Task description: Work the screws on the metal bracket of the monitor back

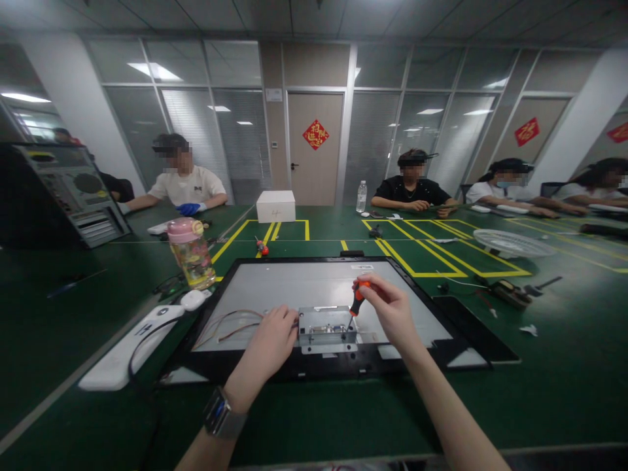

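Note:
A screwdriver (360,298) with a red-and-black handle is pinched in my right hand (387,304). It leans slightly, and its tip meets the right end of a silver metal box (321,319) with a circuit board showing inside. My left hand (275,337) curls at the box's left end, fingers closed against it; the fingertips are partly hidden. The box rests on the pale back of a flat display panel (294,281) with a black frame. Thin wires (228,320) run out over the panel, left of my left hand.
Left of the panel are a white power strip (135,347), a black cable and a pink-lidded bottle (190,255). A dark flat slab (473,330) and a tool (510,291) lie at right. Beyond stand a white box (275,207) and a computer case (73,190). Several people sit opposite.

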Demonstrator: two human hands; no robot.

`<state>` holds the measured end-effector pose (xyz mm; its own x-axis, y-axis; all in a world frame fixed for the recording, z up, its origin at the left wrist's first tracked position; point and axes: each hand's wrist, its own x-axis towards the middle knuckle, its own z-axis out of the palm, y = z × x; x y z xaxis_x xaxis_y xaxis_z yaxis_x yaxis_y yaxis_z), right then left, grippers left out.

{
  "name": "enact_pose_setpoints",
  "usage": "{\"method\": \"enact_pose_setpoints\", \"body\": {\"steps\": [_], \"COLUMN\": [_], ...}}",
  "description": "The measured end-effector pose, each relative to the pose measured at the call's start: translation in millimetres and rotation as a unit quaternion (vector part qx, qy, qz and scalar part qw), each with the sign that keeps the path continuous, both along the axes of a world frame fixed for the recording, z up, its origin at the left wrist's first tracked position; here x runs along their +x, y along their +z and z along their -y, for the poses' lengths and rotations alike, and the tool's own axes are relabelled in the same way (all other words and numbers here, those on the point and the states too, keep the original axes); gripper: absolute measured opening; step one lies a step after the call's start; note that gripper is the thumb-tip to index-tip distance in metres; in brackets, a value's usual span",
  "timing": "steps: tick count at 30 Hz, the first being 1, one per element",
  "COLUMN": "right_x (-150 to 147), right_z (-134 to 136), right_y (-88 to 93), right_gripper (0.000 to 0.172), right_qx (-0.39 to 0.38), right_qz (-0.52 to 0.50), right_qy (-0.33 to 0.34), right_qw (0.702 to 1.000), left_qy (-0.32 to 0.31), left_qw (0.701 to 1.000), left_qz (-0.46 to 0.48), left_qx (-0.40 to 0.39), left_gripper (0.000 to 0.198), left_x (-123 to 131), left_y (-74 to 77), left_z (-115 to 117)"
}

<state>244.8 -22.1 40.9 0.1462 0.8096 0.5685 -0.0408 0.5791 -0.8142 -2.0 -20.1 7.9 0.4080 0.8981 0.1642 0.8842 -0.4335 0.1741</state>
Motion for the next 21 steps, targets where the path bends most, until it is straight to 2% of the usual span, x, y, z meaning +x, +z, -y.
{"method": "enact_pose_setpoints", "body": {"steps": [5, 10, 16, 21], "right_x": [-0.5, -3.5, -4.4, -6.2], "right_z": [-2.8, -1.8, -4.0, -3.0], "right_y": [-0.3, -0.4, -3.2, -4.2], "right_gripper": [0.015, 0.027, 0.023, 0.023], "right_qx": [0.007, -0.048, -0.011, -0.028], "right_qz": [-0.056, -0.077, -0.069, -0.073], "right_qy": [0.046, 0.126, 0.105, 0.15], "right_qw": [0.997, 0.988, 0.992, 0.986], "left_qy": [0.003, 0.003, 0.004, 0.003], "left_qw": [1.0, 1.0, 1.0, 1.0], "left_qz": [-0.007, -0.006, -0.001, -0.011], "left_qx": [-0.007, -0.007, 0.001, 0.002], "left_gripper": [0.018, 0.017, 0.017, 0.017], "left_x": [0.2, 0.0, 0.4, 1.4], "left_y": [0.3, -0.9, -0.7, -0.2], "left_z": [-0.5, -1.6, -1.2, -0.6]}}
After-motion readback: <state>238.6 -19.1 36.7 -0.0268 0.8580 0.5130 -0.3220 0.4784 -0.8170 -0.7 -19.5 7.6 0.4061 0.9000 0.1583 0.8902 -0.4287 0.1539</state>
